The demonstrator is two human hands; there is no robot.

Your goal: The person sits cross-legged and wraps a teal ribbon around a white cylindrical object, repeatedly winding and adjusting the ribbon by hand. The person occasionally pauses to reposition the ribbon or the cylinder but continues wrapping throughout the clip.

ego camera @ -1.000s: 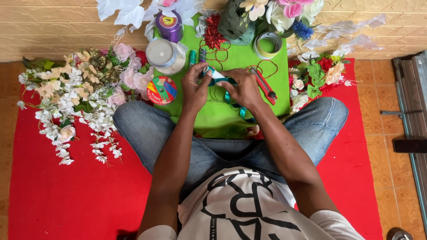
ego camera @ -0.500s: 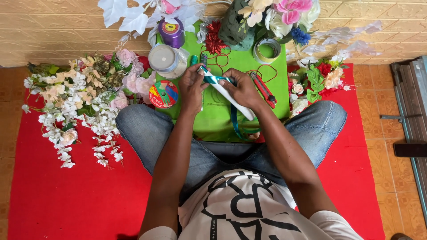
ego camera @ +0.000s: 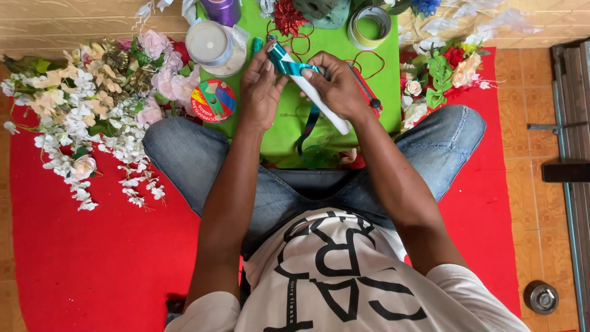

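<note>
Head view, both hands (ego camera: pixel 261 92) (ego camera: pixel 337 89) gripping teal ribbon (ego camera: pixel 287 63)

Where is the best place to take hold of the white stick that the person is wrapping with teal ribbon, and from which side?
Probably its bare lower end, near the person's lap. The white stick slants from upper left, where teal ribbon and the left hand cover it, to lower right. The right hand already has its grip there, from the right.
</note>
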